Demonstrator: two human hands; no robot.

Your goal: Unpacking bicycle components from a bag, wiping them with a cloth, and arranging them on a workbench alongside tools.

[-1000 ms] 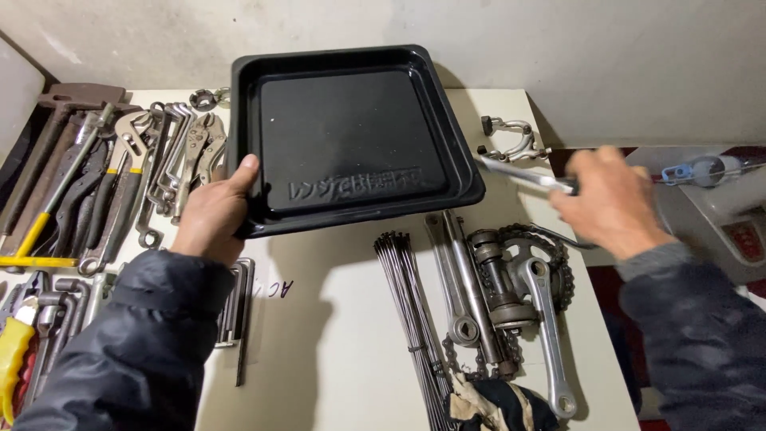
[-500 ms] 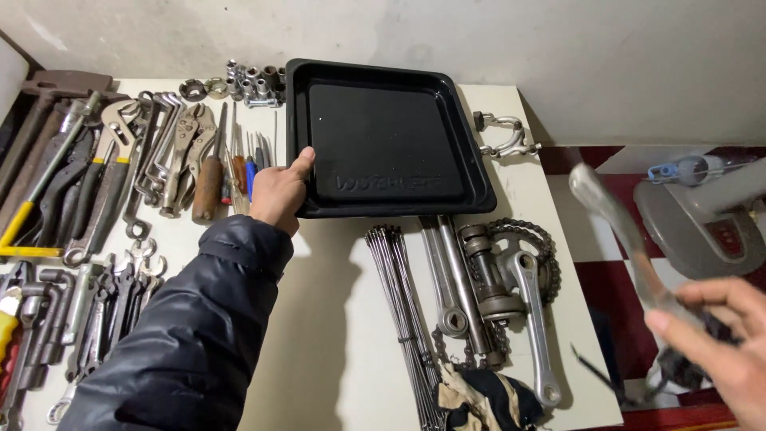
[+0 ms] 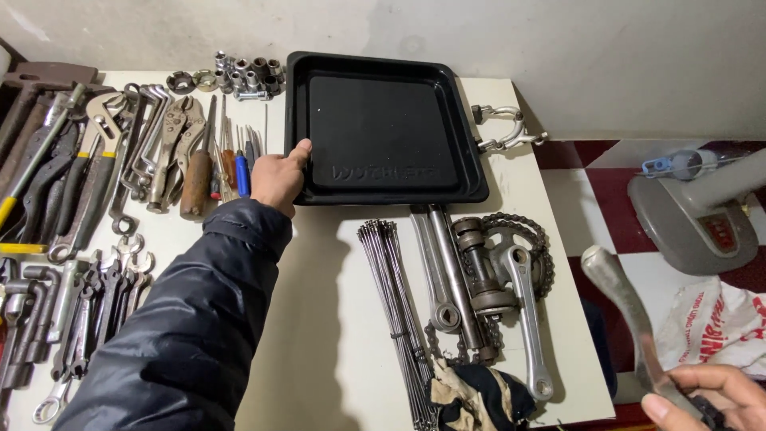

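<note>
My left hand (image 3: 278, 177) grips the near left corner of a black rectangular metal tray (image 3: 383, 128), which lies flat at the back of the white table (image 3: 335, 319). My right hand (image 3: 706, 395) is off the table's right edge, low at the bottom right, closed on the lower end of a long grey metal tool (image 3: 626, 307) that points up and to the left over the floor.
Wrenches, pliers and screwdrivers (image 3: 120, 175) fill the table's left side, with sockets (image 3: 239, 76) behind. A spoke bundle (image 3: 395, 307), a crank with chain (image 3: 503, 279) and a rag (image 3: 479, 399) lie in front of the tray. A shackle (image 3: 503, 128) sits right of it. A grey stand base (image 3: 690, 215) stands on the floor.
The tray has slid further back on the table under my left hand. My right hand with the metal tool has dropped lower, off the table's right edge.
</note>
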